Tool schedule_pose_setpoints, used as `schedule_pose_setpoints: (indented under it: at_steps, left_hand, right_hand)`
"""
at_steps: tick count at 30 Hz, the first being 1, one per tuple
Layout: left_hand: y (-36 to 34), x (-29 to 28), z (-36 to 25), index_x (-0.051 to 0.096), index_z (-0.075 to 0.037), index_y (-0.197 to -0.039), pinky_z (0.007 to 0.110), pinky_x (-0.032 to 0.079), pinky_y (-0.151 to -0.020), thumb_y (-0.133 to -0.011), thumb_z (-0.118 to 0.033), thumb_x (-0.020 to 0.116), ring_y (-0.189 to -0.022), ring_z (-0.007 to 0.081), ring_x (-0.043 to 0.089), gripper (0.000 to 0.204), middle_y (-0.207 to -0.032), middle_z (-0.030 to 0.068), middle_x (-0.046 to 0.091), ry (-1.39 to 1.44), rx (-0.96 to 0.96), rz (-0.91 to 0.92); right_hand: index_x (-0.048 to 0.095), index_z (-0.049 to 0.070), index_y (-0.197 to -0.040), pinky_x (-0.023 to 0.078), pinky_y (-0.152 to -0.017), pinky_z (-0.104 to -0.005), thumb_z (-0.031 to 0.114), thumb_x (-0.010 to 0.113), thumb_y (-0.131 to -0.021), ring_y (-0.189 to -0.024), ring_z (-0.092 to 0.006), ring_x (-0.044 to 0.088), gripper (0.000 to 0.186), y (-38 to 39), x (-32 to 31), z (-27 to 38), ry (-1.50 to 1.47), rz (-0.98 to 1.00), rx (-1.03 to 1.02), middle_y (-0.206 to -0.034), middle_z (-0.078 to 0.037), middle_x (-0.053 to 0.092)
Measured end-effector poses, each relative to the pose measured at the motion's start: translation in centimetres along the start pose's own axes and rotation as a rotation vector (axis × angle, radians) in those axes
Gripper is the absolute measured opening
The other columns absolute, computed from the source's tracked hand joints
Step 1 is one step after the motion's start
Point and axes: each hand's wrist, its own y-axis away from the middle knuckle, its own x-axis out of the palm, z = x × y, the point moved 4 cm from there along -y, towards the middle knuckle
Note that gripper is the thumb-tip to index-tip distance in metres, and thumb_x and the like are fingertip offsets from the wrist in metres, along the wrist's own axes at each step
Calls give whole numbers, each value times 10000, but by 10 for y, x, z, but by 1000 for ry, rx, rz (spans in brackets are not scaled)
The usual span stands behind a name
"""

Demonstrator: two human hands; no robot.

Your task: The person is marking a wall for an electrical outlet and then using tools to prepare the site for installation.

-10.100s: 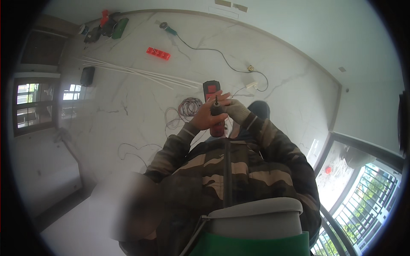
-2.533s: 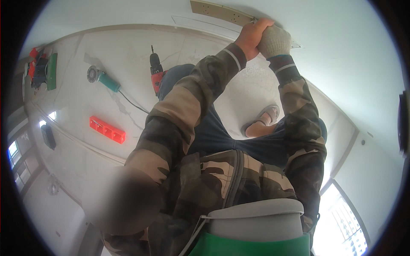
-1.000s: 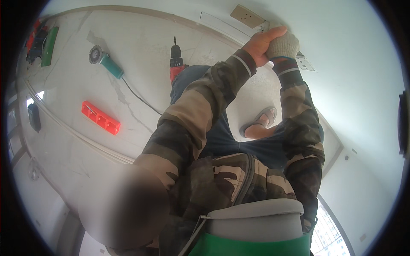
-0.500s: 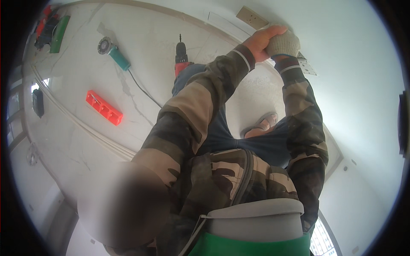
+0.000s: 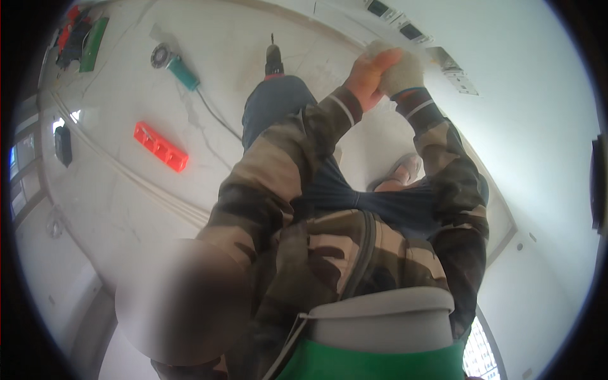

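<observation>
My left hand [image 5: 366, 79], bare, is closed and pressed against my right hand [image 5: 405, 71], which wears a pale knitted glove. Both are held together in front of the low part of the white wall; what they grip is hidden between them. Beyond them on the wall are two white-framed boxes with dark openings, one box [image 5: 380, 9] farther left and another box [image 5: 411, 30] nearer the glove. To the right of the glove, a metallic and white wall fitting [image 5: 461, 81] continues the row.
Left of my knee a power drill [image 5: 273, 62] points away. Farther left lie a teal angle grinder [image 5: 180, 73] with its cord and a red compartmented box strip [image 5: 161, 149]. Long pale strips [image 5: 126, 170] cross the tiled floor. A green bar [image 5: 94, 44] lies at the far left.
Both hands have drawn back from the wall, down and to the left. The beige plate beside them is out of sight, and the two wall boxes now show. My left knee now covers the drill's body.
</observation>
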Motion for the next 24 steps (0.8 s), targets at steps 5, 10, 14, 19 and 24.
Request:
schedule_pose_setpoints:
  at_steps: [5, 10, 14, 19, 24]
  left_hand:
    - [19, 9, 7, 541, -108, -1194, 369, 516, -829, -944, -359, 578, -959, 172, 588, 356, -1054, 43, 591, -67, -171, -150]
    - [44, 13, -25, 533, -103, -1233, 325, 510, -779, -963, -309, 544, -892, 133, 566, 340, -985, 36, 564, -302, 45, -256]
    - [60, 0, -85, 583, -41, -1160, 306, 514, -776, -990, -248, 493, -842, 141, 586, 283, -901, 45, 581, -686, 393, -116]
    - [133, -65, -212, 541, -11, -1137, 282, 424, -616, -988, -182, 494, -646, 123, 453, 232, -739, 5, 436, -558, 743, -344]
    - [196, -139, -217, 492, -32, -1192, 231, 299, -512, -974, -144, 473, -574, 80, 348, 246, -690, -41, 345, -382, 440, -626]
  right_hand:
    - [624, 104, -925, 503, -602, -417, 210, 584, -823, -715, -321, 642, 152, 28, -10, -8, -109, -229, -93, -772, -117, 645]
    - [611, 18, -1130, 505, -674, -321, 160, 532, -904, -806, -166, 621, 278, 39, -9, 16, -1182, -16, 350, -933, -69, 638]
    - [538, 14, -1276, 476, -798, -289, 185, 540, -912, -901, -148, 577, 402, 29, -15, 39, -1316, -102, 18, -1037, -54, 606]
    - [435, 62, -1386, 450, -914, -319, 215, 669, -847, -1069, -221, 566, 607, 26, 91, 45, -918, 67, 188, -1212, -124, 581]
    - [283, 80, -1458, 340, -1077, -419, 236, 712, -781, -1323, -369, 380, 817, 47, 205, 138, -936, 248, 88, -1423, -209, 408]
